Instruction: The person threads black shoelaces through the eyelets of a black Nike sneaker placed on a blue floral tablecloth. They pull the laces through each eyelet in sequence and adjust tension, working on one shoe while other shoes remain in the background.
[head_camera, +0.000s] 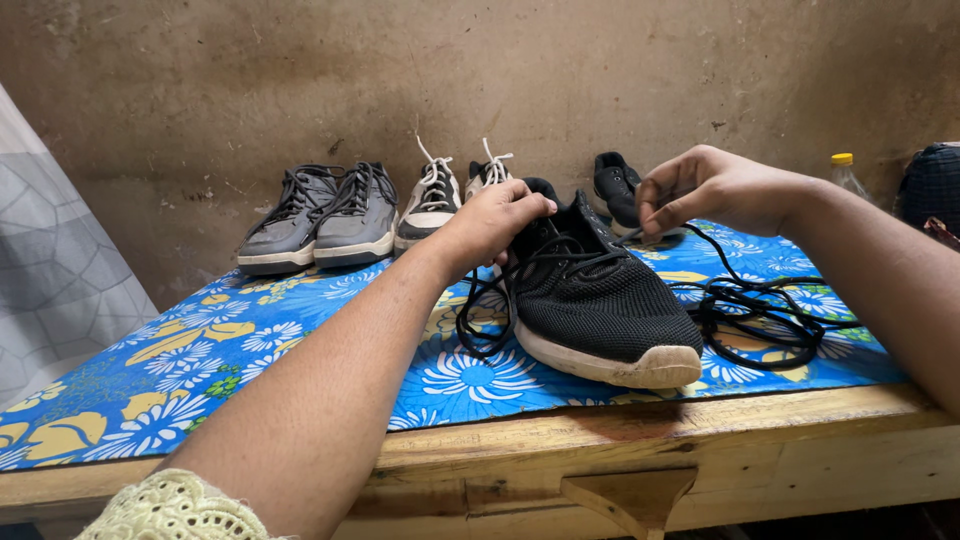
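While a stained plaster wall (560, 70) fills the background, a wooden table (700, 450) stands against it, covered by a blue floral cloth (200, 350). On that cloth, near the front edge, sits a black mesh sneaker (600, 305) with a white sole, toe pointing towards the camera. Behind it along the wall are a pair of grey sneakers (325, 215), a pair of white sneakers (445, 195) and a second black sneaker (615, 185). The left hand (495, 220) is closed around the collar of the front shoe. The right hand (705, 185) pinches a black lace (745, 305), whose loose length lies coiled on the cloth beside the shoe. A plastic bottle (845, 175) with a yellow cap stands at far right.
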